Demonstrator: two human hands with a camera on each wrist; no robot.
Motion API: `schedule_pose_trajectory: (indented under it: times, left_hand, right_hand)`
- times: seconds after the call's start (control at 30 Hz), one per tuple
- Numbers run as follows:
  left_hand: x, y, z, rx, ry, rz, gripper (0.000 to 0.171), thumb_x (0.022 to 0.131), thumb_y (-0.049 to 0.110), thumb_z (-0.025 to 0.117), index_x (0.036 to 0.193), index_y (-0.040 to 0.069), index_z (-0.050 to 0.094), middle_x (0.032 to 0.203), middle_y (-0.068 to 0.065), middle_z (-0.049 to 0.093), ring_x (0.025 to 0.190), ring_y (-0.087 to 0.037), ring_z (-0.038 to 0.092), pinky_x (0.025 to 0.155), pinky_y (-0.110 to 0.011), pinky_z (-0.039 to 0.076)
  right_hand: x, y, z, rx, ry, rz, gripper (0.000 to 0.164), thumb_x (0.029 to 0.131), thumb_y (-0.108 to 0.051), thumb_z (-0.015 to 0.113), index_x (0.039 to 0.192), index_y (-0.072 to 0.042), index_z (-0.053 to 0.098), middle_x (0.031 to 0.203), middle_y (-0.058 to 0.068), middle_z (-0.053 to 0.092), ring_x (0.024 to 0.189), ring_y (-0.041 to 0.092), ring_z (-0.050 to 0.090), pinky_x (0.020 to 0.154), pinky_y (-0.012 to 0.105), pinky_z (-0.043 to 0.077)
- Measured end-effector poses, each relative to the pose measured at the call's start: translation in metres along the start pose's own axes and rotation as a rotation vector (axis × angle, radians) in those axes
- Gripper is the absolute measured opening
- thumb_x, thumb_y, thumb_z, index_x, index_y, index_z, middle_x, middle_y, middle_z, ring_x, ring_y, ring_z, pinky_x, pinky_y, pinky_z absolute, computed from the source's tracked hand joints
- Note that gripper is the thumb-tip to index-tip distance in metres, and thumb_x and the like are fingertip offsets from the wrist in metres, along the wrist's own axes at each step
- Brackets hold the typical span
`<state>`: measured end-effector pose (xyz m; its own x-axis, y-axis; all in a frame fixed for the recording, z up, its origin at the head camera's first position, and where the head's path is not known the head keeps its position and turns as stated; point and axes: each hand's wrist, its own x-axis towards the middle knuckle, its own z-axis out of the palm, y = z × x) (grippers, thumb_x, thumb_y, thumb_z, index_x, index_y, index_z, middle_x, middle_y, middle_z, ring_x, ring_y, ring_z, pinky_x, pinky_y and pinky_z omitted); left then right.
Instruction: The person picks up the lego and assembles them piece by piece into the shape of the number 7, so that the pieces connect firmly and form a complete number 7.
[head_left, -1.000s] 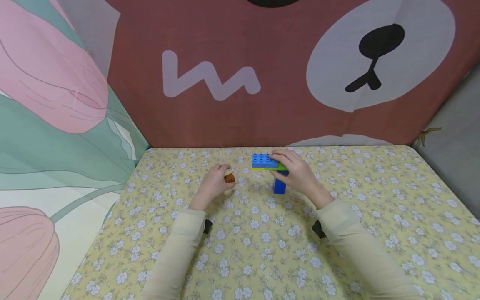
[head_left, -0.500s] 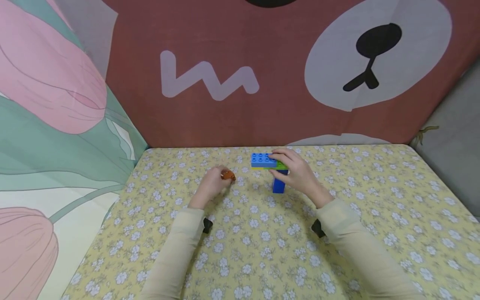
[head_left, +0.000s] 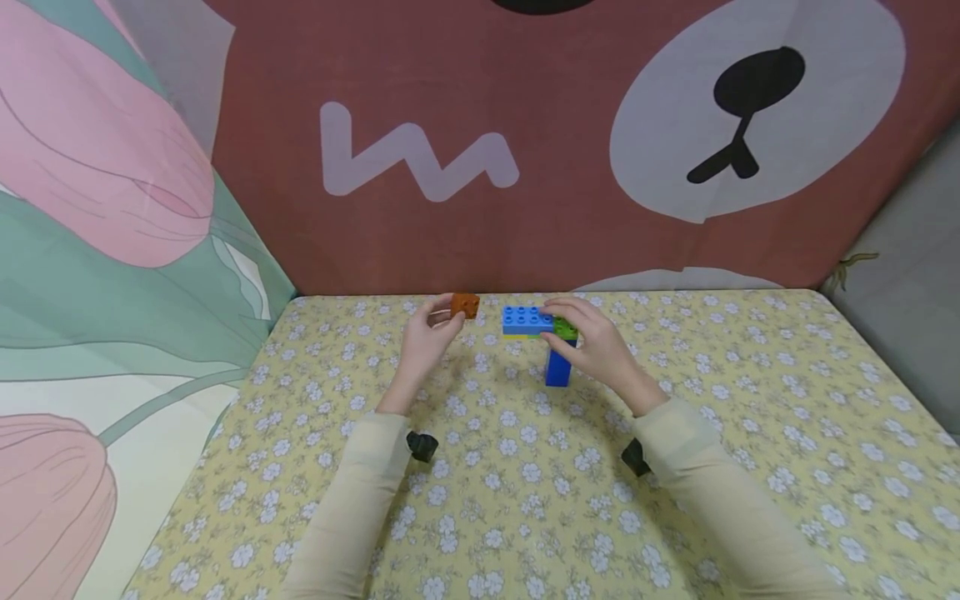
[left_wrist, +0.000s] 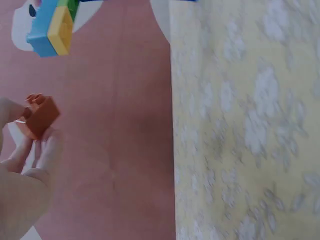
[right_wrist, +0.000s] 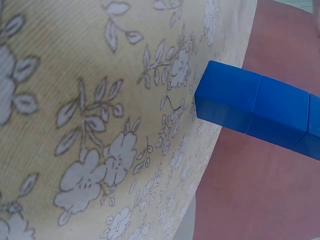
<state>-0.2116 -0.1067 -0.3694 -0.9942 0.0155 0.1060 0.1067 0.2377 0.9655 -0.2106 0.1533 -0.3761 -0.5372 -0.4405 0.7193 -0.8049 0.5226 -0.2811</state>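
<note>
My left hand (head_left: pixel 422 343) pinches an orange toy brick (head_left: pixel 467 306) between thumb and fingers, raised off the table and apart from the structure to its right. In the left wrist view, studs show on the orange brick (left_wrist: pixel 41 119). My right hand (head_left: pixel 597 346) grips the top of a toy-brick structure. There, a light blue brick (head_left: pixel 522 320) sits beside a green brick (head_left: pixel 566 329), with a yellow brick (head_left: pixel 517 337) underneath. Dark blue bricks (head_left: pixel 558 368) form an upright column below. The right wrist view shows this column (right_wrist: pixel 227 95) standing on the tablecloth; my right fingers are hardly visible there.
A yellow floral cloth (head_left: pixel 525 500) covers the table. Behind its back edge hangs a reddish-brown backdrop (head_left: pixel 465 242) with a cartoon bear face. A flower-printed panel (head_left: pixel 135 333) stands at the left and a grey one (head_left: pixel 907 250) at the right.
My left hand has lifted the orange brick from low over the table, moving it up and away from me and turning it. The right hand stays at the structure with slightly shifted fingers.
</note>
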Motion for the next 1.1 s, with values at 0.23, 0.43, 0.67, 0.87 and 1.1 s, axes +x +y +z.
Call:
schedule_pose_trajectory:
  times: [0.23, 0.43, 0.67, 0.87, 1.1]
  left_hand:
    - [-0.002, 0.015, 0.01, -0.144, 0.023, 0.031, 0.041, 0.094, 0.018, 0.061, 0.133, 0.008, 0.054, 0.126, -0.014, 0.057, 0.118, -0.025, 0.057, 0.097, -0.031, 0.051]
    - [-0.005, 0.022, 0.029, -0.184, -0.044, 0.033, 0.041, 0.095, 0.018, 0.06, 0.134, 0.007, 0.054, 0.13, -0.016, 0.057, 0.121, -0.027, 0.056, 0.101, -0.036, 0.05]
    - [-0.008, 0.023, 0.047, -0.14, -0.08, 0.061, 0.043, 0.094, 0.021, 0.061, 0.135, 0.012, 0.054, 0.133, -0.014, 0.058, 0.124, -0.028, 0.056, 0.103, -0.041, 0.048]
    - [-0.009, 0.025, 0.056, -0.129, -0.079, 0.118, 0.043, 0.093, 0.02, 0.063, 0.134, 0.01, 0.055, 0.131, -0.014, 0.059, 0.125, -0.026, 0.055, 0.108, -0.04, 0.044]
    - [-0.008, 0.026, 0.06, -0.111, -0.082, 0.127, 0.042, 0.094, 0.021, 0.063, 0.134, 0.011, 0.056, 0.134, -0.012, 0.058, 0.129, -0.025, 0.052, 0.109, -0.04, 0.043]
  right_hand:
    - [-0.001, 0.001, 0.001, 0.023, 0.018, 0.017, 0.045, 0.072, 0.001, 0.08, 0.114, 0.001, 0.064, 0.114, 0.018, 0.064, 0.109, 0.031, 0.06, 0.091, 0.045, 0.052]
    - [-0.003, 0.002, 0.002, 0.023, 0.016, 0.042, 0.046, 0.072, 0.0, 0.08, 0.115, 0.0, 0.064, 0.114, 0.017, 0.065, 0.108, 0.03, 0.061, 0.09, 0.045, 0.053]
    - [-0.004, 0.001, 0.003, 0.023, 0.025, 0.05, 0.047, 0.073, -0.001, 0.08, 0.116, 0.002, 0.062, 0.115, 0.019, 0.065, 0.108, 0.032, 0.061, 0.09, 0.047, 0.053]
    - [-0.004, -0.001, 0.004, 0.016, 0.032, 0.09, 0.051, 0.075, -0.003, 0.079, 0.122, 0.004, 0.06, 0.115, 0.019, 0.065, 0.106, 0.032, 0.062, 0.088, 0.047, 0.054]
    - [0.001, -0.006, 0.003, -0.005, 0.02, 0.162, 0.065, 0.078, -0.006, 0.078, 0.135, 0.001, 0.048, 0.115, 0.018, 0.065, 0.106, 0.033, 0.063, 0.091, 0.049, 0.052]
